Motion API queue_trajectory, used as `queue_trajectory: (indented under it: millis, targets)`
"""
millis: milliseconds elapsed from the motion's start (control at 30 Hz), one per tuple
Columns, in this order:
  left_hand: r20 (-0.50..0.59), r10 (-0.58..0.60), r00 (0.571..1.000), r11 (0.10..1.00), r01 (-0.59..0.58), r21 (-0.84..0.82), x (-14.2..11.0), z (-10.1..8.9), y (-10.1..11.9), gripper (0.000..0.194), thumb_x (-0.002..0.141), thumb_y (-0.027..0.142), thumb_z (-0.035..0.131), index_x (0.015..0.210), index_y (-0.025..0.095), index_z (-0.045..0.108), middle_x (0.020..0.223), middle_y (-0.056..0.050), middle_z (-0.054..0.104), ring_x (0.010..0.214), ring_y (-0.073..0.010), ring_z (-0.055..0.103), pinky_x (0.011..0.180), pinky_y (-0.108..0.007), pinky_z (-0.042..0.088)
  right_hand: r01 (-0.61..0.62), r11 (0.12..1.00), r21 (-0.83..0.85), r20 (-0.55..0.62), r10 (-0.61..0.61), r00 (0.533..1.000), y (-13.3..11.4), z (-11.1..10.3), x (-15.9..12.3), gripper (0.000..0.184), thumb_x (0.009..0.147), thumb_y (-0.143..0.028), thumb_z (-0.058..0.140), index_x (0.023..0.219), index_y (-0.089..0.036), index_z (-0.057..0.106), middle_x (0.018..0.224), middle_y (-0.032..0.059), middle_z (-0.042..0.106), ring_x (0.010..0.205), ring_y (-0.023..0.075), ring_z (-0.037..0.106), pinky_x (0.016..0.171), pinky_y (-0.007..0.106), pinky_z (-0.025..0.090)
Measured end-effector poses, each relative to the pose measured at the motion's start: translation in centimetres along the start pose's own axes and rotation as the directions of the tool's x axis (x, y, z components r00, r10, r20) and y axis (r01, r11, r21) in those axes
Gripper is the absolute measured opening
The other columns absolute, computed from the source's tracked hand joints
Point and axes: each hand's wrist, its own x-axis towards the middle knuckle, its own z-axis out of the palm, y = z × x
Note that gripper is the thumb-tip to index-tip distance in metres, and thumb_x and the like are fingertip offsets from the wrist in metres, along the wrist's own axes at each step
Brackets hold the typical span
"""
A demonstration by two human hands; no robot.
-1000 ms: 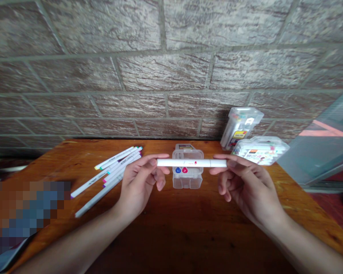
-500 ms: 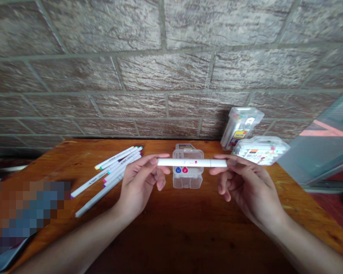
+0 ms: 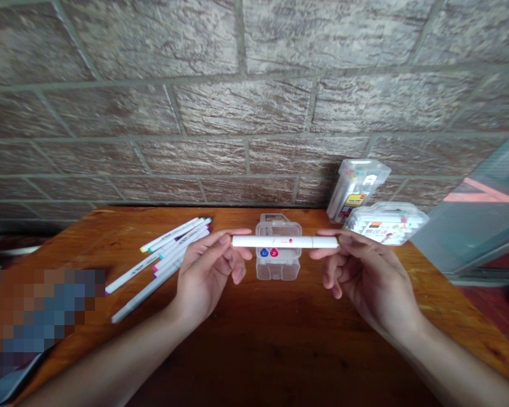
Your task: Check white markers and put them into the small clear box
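Observation:
A white marker pen [image 3: 275, 242] with a small red mark is held level between my two hands. My left hand [image 3: 206, 274] pinches its left end between thumb and fingers. At the other end, my right hand [image 3: 369, 277] grips it the same way. Behind and below the marker stands a clear plastic marker case [image 3: 279, 271] with its lid up; a blue-ended and a red-ended marker show inside. Left of my left hand, several loose white markers [image 3: 169, 254] with coloured ends lie in a fanned pile.
A tall clear case of markers [image 3: 352, 192] stands at the back right, near a wider clear case with a handle [image 3: 388, 226]. The wooden table [image 3: 254, 350] meets a stone-block wall [image 3: 203, 107]. A pixelated area covers the left edge.
Almost nothing differs. The marker and both hands have stayed in place, with only a very slight leftward shift at the marker's left end.

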Motion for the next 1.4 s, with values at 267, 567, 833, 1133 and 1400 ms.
queue_trajectory:
  millis: [267,567,833,1133,1400]
  targets:
    - [0.021,-0.006,1.000,1.000,0.007,-0.013,0.0,0.1,0.0,0.026,0.091,0.031,0.077,0.106,0.012,0.083,0.071,-0.007,0.075,0.046,-0.0109,0.056,0.045,-0.023,0.044,-0.015,1.000,0.026,0.007,0.015,1.000,-0.1,-0.1,-0.1,0.019,0.090,-0.030,0.075,0.100,-0.015,0.082,0.087,0.0123,0.086,0.045,0.0154,0.067,0.036,0.022,0.052]
    - [0.025,0.020,0.999,1.000,-0.020,0.018,-0.1,0.1,-0.2,0.024,0.092,0.033,0.076,0.106,0.014,0.082,0.069,-0.005,0.073,0.046,-0.0105,0.055,0.044,-0.023,0.043,0.002,1.000,0.008,0.009,-0.003,1.000,0.1,0.0,0.0,0.016,0.091,-0.032,0.076,0.095,-0.017,0.080,0.088,0.0117,0.086,0.046,0.0158,0.067,0.036,0.022,0.051]
    - [0.049,0.049,0.998,0.998,-0.051,0.040,-0.2,-0.1,-0.4,0.022,0.098,0.032,0.071,0.110,0.016,0.082,0.071,-0.005,0.074,0.047,-0.0099,0.056,0.045,-0.022,0.045,0.063,0.997,-0.038,0.066,-0.060,0.996,0.5,-0.3,0.0,0.019,0.096,-0.036,0.079,0.104,-0.020,0.083,0.090,0.0085,0.086,0.049,0.0128,0.069,0.040,0.018,0.054]
    - [0.073,0.115,0.991,0.968,-0.128,0.217,-0.3,-0.4,-0.9,0.018,0.099,0.030,0.073,0.112,0.020,0.081,0.076,-0.003,0.076,0.051,-0.0088,0.058,0.050,-0.021,0.047,0.107,0.988,-0.107,0.060,-0.101,0.993,0.7,-0.4,0.0,0.014,0.093,-0.034,0.083,0.098,-0.020,0.082,0.084,0.0062,0.085,0.047,0.0121,0.069,0.038,0.017,0.054]
    - [0.054,0.114,0.992,0.924,-0.126,0.362,-0.1,-0.7,-1.0,0.018,0.093,0.031,0.081,0.106,0.019,0.082,0.072,-0.002,0.079,0.049,-0.0068,0.057,0.049,-0.017,0.047,0.151,0.975,-0.165,0.100,-0.136,0.986,0.8,-0.4,0.1,0.013,0.091,-0.033,0.085,0.096,-0.021,0.082,0.080,0.0048,0.084,0.047,0.0106,0.068,0.039,0.015,0.054]
